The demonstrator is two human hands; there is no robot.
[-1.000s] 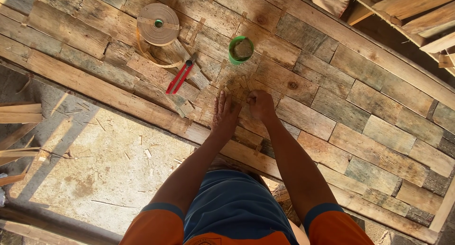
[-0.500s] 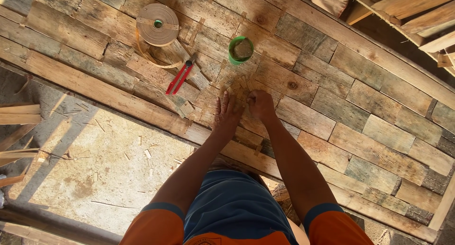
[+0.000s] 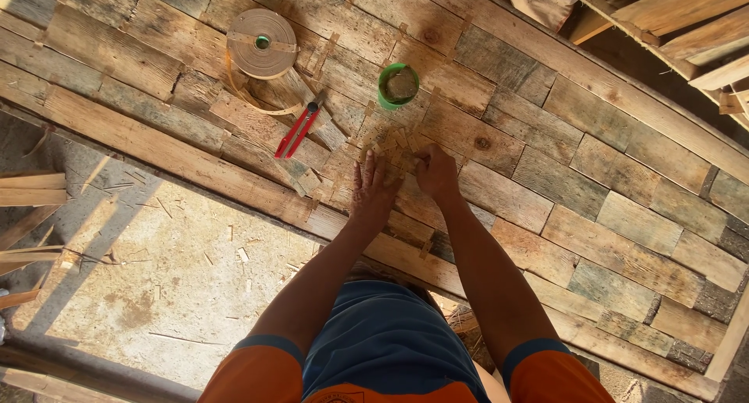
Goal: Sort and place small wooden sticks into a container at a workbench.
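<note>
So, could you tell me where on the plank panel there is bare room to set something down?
Bare planks lie right of the right hand, toward the curved edge board. It is crowded ahead of both hands: small wood pieces, green cup, red-handled pliers, strap roll.

A small heap of short, pale wooden chips (image 3: pixel 399 144) is seen lying jumbled on a weathered plank panel (image 3: pixel 546 177), just below a green cup (image 3: pixel 399 85), touched by both hands.

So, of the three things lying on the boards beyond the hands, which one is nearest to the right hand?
The green cup, just beyond the right hand; red-handled pliers and tape roll lie farther left.
</note>
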